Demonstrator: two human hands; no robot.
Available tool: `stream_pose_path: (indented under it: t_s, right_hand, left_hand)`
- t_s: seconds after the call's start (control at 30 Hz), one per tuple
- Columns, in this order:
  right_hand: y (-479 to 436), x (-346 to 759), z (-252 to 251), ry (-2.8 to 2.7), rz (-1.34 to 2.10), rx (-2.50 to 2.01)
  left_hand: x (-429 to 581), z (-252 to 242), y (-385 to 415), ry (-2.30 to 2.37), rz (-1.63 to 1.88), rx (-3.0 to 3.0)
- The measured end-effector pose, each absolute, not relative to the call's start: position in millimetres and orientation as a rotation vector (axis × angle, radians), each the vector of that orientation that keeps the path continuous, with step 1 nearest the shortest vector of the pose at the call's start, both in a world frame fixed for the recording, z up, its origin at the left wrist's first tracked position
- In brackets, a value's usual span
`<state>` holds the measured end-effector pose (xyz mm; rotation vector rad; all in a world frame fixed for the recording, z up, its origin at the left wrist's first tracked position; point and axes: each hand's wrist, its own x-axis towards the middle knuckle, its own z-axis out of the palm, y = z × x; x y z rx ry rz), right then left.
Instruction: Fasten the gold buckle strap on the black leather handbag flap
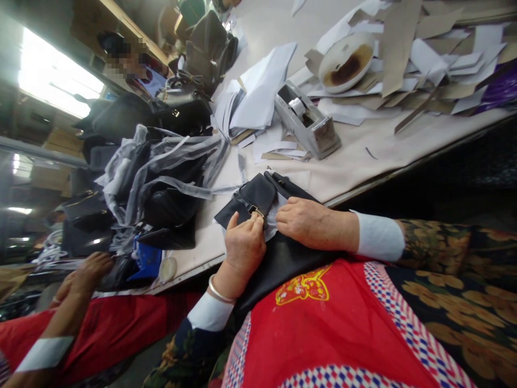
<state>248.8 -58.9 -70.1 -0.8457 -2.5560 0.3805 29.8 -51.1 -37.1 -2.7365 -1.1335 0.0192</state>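
Note:
A black handbag [283, 264] with a flap, a strap and a gold buckle [257, 211] leans on the table edge and my lap. My left hand [245, 242] is closed at the buckle, its fingertips pinching the strap there. To its right, my right hand [302, 222] has its fingers curled against thin white paper [272, 215] that shows between the flap and the bag's body. The fingertips of that hand are partly hidden.
A tape dispenser [309, 121] stands beyond the bag, beside stacked white paper [262, 89]. Card scraps and a stained bowl [346, 63] lie at upper right. Black bags with wrapped straps [161, 183] pile up at left, near a co-worker's hands [86, 272].

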Motion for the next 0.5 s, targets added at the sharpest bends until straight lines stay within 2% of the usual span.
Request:
stream_pose_path:
  t_s: [0.37, 0.5]
  right_hand:
    - [-63.4, 261.4, -60.5, -2.553, 0.456, -0.777]
    - [-62.8, 274.3, -47.5, -2.427, 0.580, -0.796]
  left_hand:
    - [28.6, -22.9, -57.2, -1.194, 0.177, -2.841]
    - [10.4, -17.0, -56.2, -1.310, -0.139, -3.049]
